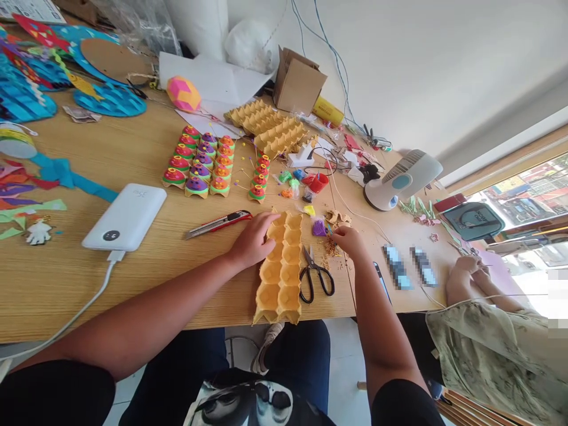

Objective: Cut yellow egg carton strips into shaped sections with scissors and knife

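Observation:
A yellow egg carton strip (280, 260), two cups wide, lies lengthwise before me, its near end at the table edge. My left hand (254, 239) grips its left side, thumb and fingers bent over the rim. To the right of the strip, my right hand (348, 241) is closed in a pinch above a small pile of brown scraps (331, 248); whatever it pinches is hidden. Black-handled scissors (316, 275) rest between the strip and that hand. A purple lump (318, 228) sits just left of the fingertips. Left of my left hand lies a red utility knife (219, 223).
Painted egg-cup rows (202, 157) stand beyond the knife, with more egg cartons (270, 127) behind. A white power bank (126, 216) with a cable is at left. A small fan (402, 177), two blurred phones (397, 266) and another person's hands (468, 275) are at right.

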`<state>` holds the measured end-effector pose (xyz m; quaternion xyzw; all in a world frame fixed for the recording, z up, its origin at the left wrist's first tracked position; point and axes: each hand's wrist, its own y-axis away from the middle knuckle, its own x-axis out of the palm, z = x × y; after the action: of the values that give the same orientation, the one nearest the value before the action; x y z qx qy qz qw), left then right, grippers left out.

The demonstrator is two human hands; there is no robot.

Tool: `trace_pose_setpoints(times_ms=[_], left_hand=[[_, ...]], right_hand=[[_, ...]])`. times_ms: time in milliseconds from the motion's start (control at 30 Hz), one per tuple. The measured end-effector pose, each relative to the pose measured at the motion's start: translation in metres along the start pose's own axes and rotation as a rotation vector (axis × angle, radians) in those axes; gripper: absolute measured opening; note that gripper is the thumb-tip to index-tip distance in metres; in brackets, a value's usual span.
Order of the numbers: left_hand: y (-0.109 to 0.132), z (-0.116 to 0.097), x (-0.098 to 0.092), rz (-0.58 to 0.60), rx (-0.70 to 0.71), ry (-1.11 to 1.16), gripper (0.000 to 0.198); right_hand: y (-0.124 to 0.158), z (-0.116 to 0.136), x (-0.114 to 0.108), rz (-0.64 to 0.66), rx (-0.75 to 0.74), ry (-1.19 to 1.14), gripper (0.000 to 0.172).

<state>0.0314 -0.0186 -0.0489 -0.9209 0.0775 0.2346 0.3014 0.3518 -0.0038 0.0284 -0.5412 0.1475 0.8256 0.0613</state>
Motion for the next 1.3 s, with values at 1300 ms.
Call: trace_pose_setpoints(times_ms=[1300], left_hand=[[0.002, 0.001, 0.002, 0.024, -0.023, -0.011, 0.065]], right_hand=[[0.0, -0.008, 0.002, -0.258, -0.165, -0.594, 0.043]])
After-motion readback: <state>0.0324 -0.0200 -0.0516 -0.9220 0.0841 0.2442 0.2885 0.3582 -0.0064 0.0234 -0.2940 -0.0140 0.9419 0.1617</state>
